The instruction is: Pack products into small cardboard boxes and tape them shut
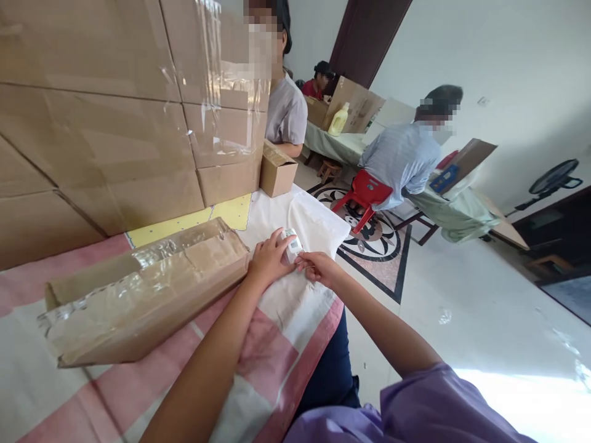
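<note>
My left hand (269,259) is closed around a small white box-shaped thing (292,247) with a greyish patch on its side. It holds the thing near the corner of the cloth-covered table. At the lower right edge of that thing is my right hand (318,269), its fingers pinched together. Something thin may be between those fingertips, but it is too small to name. Just left of my left hand lies a long, taped cardboard box (152,289), which looks open along its upper side.
A tall wall of taped cardboard (101,123) stands along the table's far left, with a small carton (278,169) at its end. A checked cloth (258,344) covers the table. Co-workers sit beyond, one on a red chair (367,191). A fan (554,177) stands right.
</note>
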A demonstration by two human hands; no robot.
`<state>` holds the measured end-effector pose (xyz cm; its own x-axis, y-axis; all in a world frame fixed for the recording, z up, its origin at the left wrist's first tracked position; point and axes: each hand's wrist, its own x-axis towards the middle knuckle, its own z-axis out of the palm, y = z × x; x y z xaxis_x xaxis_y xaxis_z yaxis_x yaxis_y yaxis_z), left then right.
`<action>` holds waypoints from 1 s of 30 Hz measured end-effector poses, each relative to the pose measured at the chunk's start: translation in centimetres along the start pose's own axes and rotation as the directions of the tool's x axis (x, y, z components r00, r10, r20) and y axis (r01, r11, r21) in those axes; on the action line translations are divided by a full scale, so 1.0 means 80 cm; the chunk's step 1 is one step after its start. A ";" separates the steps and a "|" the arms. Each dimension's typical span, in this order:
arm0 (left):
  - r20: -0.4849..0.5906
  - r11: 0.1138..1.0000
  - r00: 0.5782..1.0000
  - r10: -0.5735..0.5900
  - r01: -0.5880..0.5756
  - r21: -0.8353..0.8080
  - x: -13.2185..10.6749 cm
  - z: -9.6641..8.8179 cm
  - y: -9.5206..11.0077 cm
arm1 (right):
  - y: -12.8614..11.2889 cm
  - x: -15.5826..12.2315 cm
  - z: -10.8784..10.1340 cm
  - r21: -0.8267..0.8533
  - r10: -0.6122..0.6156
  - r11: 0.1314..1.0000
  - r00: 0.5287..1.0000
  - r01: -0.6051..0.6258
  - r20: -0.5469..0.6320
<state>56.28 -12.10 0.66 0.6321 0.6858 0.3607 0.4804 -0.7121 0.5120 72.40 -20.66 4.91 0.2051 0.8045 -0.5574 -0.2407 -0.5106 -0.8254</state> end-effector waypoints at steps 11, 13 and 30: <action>-0.018 1.000 1.000 0.005 -0.005 0.008 0.000 0.000 0.002 | 0.016 0.003 0.009 0.099 -0.189 0.976 0.981 0.192 -0.047; -0.019 1.000 1.000 0.007 -0.007 0.010 0.000 0.001 0.002 | 0.018 0.003 0.010 0.128 -0.188 0.973 0.980 0.194 -0.057; -0.006 1.000 1.000 0.011 -0.011 0.001 0.000 0.004 0.001 | 0.030 0.006 0.010 0.181 -0.263 0.944 0.961 0.275 -0.086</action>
<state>56.49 -12.19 0.44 0.6340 0.6786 0.3708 0.4740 -0.7199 0.5071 71.14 -21.25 2.78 0.3420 0.8812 -0.3263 -0.3431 -0.2062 -0.9164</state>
